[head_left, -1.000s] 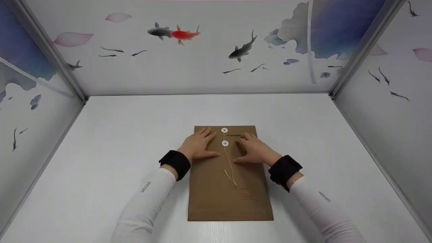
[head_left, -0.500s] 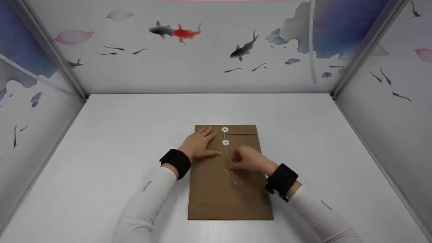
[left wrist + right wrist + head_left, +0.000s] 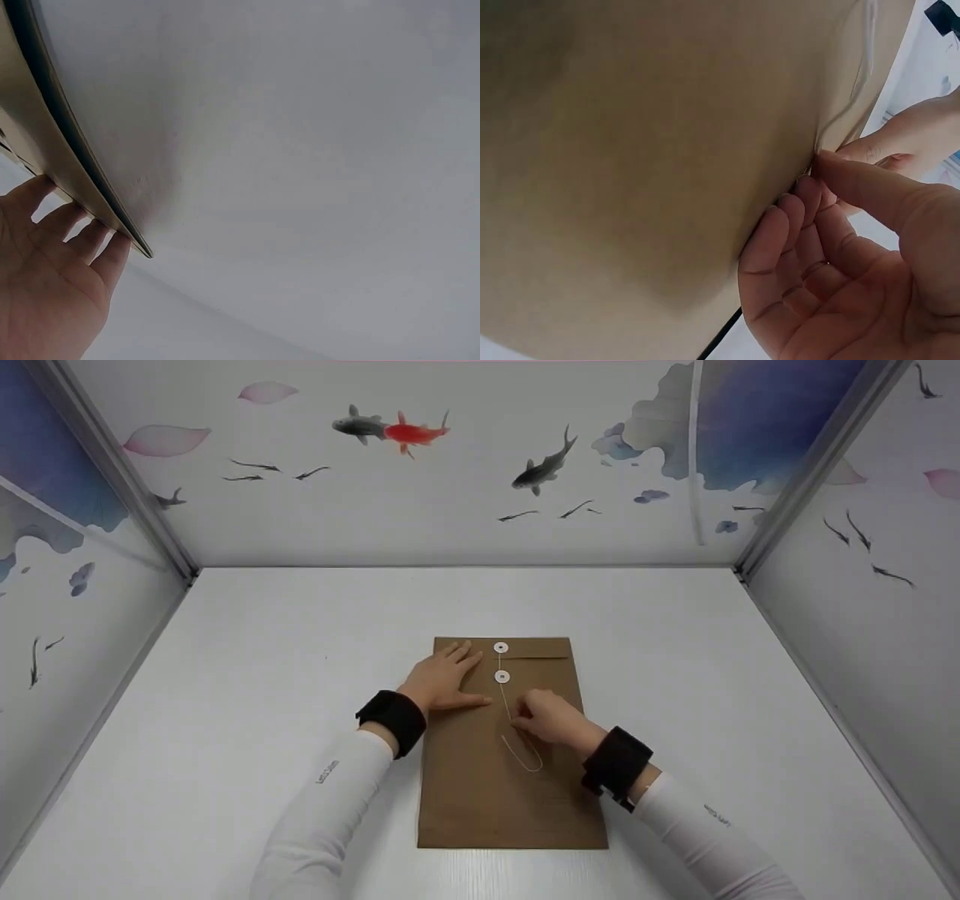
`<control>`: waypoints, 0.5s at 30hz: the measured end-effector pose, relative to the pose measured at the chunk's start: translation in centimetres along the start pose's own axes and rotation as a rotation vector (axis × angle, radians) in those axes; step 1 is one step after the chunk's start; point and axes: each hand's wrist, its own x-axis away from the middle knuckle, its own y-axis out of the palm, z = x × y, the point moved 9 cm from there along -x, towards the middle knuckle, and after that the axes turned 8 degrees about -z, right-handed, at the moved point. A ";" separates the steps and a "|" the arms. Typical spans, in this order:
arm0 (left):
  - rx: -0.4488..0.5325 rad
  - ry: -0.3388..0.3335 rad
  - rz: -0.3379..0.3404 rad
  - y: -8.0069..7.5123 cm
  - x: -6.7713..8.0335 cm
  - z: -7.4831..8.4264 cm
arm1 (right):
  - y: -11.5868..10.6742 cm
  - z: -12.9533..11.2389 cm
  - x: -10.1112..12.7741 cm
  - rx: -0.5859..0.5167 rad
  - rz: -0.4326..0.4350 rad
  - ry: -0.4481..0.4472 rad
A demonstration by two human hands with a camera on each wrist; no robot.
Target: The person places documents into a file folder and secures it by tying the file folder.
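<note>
A brown paper string-tie envelope (image 3: 480, 810) lies flat on the white table. Two white round buttons, an upper button (image 3: 501, 647) and a lower button (image 3: 502, 676), sit near its far end, with a thin white string (image 3: 505, 701) running down from them. My left hand (image 3: 442, 681) rests with spread fingers on the envelope's upper left part; the left wrist view shows those fingertips at the envelope's edge. Thumb and forefinger of my right hand (image 3: 553, 716) pinch the string below the lower button. Its loose end curves in a loop on the paper. The other right fingers are curled.
The white table (image 3: 300, 630) extends on all sides of the envelope. A back wall (image 3: 450, 525) and two side walls, printed with fish and petals, enclose it. Black bands circle both wrists, including the left band (image 3: 391, 724).
My right hand has left the flap area, moved toward me and pinched the string. The string's lower part has shifted into a wider loop. My left hand has stayed in place.
</note>
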 end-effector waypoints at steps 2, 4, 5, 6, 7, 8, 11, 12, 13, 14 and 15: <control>0.003 0.002 0.005 0.0 0.0 0.0 | 0.0 -0.1 0.0 0.007 0.010 -0.014; 0.005 0.003 0.007 -0.1 0.1 0.1 | 0.0 -0.1 0.1 0.008 0.017 -0.028; 0.004 0.003 0.006 -0.1 0.0 0.1 | 0.0 -0.1 0.1 0.006 0.021 -0.034; 0.004 0.003 0.005 0.0 0.0 0.1 | 0.0 -0.1 0.2 0.005 0.024 -0.040; 0.004 0.003 0.005 0.0 0.0 0.1 | -0.1 -0.1 0.2 -0.004 0.024 -0.040; 0.002 0.002 0.001 0.0 0.0 0.1 | -0.1 -0.1 0.2 -0.012 0.023 -0.038; 0.004 0.000 -0.003 0.0 -0.1 0.0 | -0.4 0.0 0.3 -0.027 0.025 -0.035; 0.002 -0.002 -0.007 0.0 -0.1 0.0 | -0.5 0.0 0.3 -0.036 0.027 -0.032; 0.002 -0.004 -0.011 0.1 -0.1 0.0 | -0.6 0.0 0.3 -0.046 0.029 -0.025; 0.007 -0.003 -0.009 0.0 -0.1 0.0 | -0.8 0.1 0.4 -0.055 0.033 -0.020; 0.011 -0.002 -0.008 0.0 -0.1 0.0 | -0.9 0.1 0.4 -0.066 0.039 -0.018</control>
